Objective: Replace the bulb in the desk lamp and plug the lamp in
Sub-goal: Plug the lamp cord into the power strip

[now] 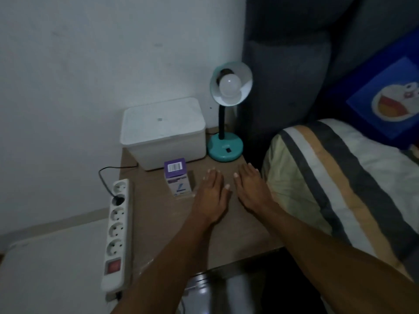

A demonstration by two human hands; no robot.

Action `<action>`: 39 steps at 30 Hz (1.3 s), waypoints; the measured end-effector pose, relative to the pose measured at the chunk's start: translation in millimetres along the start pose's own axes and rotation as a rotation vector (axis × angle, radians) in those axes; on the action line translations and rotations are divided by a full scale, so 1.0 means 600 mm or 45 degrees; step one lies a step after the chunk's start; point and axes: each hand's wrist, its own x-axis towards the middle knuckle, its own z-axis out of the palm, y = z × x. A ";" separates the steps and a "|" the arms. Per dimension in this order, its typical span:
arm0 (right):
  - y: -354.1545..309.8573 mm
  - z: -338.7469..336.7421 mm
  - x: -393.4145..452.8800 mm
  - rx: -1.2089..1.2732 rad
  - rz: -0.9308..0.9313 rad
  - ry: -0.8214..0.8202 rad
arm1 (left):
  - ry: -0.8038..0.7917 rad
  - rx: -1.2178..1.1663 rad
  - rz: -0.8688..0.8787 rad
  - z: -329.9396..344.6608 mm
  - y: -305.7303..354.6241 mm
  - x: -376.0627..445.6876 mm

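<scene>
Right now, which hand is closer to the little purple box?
Left. The left hand lies flat on the table right beside the purple box, just to its right. The right hand lies flat further right, beyond the left one.

Teal on the desk lamp [226,123]: teal base and teal shade rim, a black neck between them, white inside the shade around a white bulb [229,88]. At nine o'clock from the lamp sits a white storage box [163,132], and at six o'clock from that a bulb carton [177,176] in purple and white with a black barcode. The table [181,234] is brown. A white power strip [116,232] shows a red switch. At three o'clock, a pillow [340,189] striped cream, grey and tan, and a blue cushion [385,96].
</scene>
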 end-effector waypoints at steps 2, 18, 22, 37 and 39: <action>0.010 0.006 0.031 -0.012 -0.007 -0.039 | 0.020 -0.005 -0.006 0.011 -0.002 0.047; 0.031 0.078 0.128 0.031 -0.153 0.022 | 0.162 0.033 0.091 0.050 -0.077 0.153; 0.026 0.073 0.125 -0.024 -0.139 0.076 | 0.142 0.020 0.071 0.056 -0.083 0.161; 0.029 0.077 0.126 -0.007 -0.152 0.112 | 0.161 -0.048 0.052 0.055 -0.084 0.166; 0.029 0.077 0.125 -0.001 -0.149 0.117 | 0.160 -0.041 0.044 0.055 -0.083 0.165</action>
